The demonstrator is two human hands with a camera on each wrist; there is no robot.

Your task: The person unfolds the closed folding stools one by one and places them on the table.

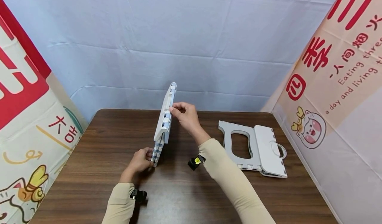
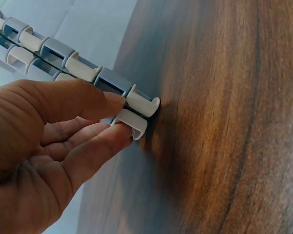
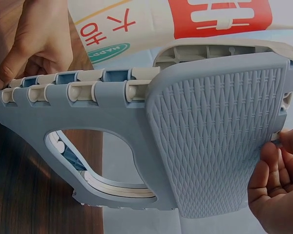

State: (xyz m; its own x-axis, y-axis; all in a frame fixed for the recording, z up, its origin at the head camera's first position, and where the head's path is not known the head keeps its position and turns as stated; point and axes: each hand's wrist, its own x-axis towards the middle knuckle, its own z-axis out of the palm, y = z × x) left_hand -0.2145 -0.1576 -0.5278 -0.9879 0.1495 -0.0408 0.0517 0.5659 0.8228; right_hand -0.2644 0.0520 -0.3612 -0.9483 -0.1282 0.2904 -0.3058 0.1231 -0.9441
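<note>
A folding stool (image 1: 162, 116), white on one side and blue-grey on the other, stands folded nearly edge-on above the table's middle. My left hand (image 1: 139, 161) pinches the lower end of its hinged leg edge (image 2: 139, 105) between thumb and fingers, close to the wood. Higher up, my right hand (image 1: 187, 117) holds the edge of the seat with thumb and fingertips. The right wrist view faces the blue-grey side, with its woven-pattern seat panel (image 3: 215, 126) and the large opening in the legs.
A second folding stool (image 1: 265, 147), white, lies folded flat at the right of the brown table (image 1: 98, 151), its handle loop (image 1: 283, 151) sticking out. Pale cloth (image 1: 197, 41) hangs behind the table, and printed cloths (image 1: 337, 124) stand at both sides.
</note>
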